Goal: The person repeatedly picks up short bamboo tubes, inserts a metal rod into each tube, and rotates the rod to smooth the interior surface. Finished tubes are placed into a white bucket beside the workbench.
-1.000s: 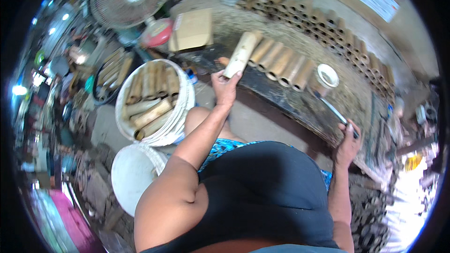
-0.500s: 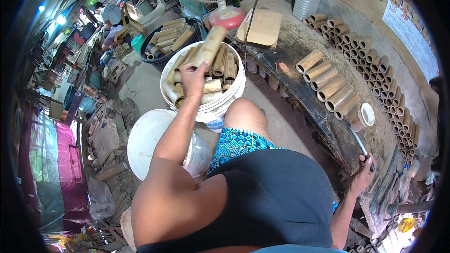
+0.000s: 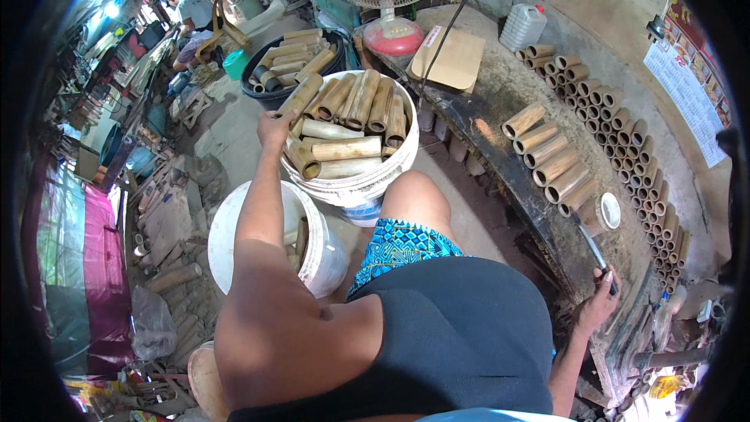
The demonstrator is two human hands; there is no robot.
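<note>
My left hand is closed around the near end of a bamboo tube, tilted over the left rim of a white bucket. That bucket is filled with cut bamboo tubes, some upright and some lying flat. Low over the bench's right part, my right hand grips a slim grey tool with a dark handle; its exact kind is unclear. The tool's far end reaches beside a small tub with a white rim. A row of bamboo tubes lies on the bench behind the tub.
Stacked bamboo tubes line the wall behind the dark bench. A fan, flat cardboard and a plastic jug stand farther back. A second white bucket and a black tub are at left. Two people sit far left.
My left hand has moved left and down with the bamboo tube, from above the bucket's middle to its left rim. My right hand still holds the tool. The whole view has shifted slightly.
</note>
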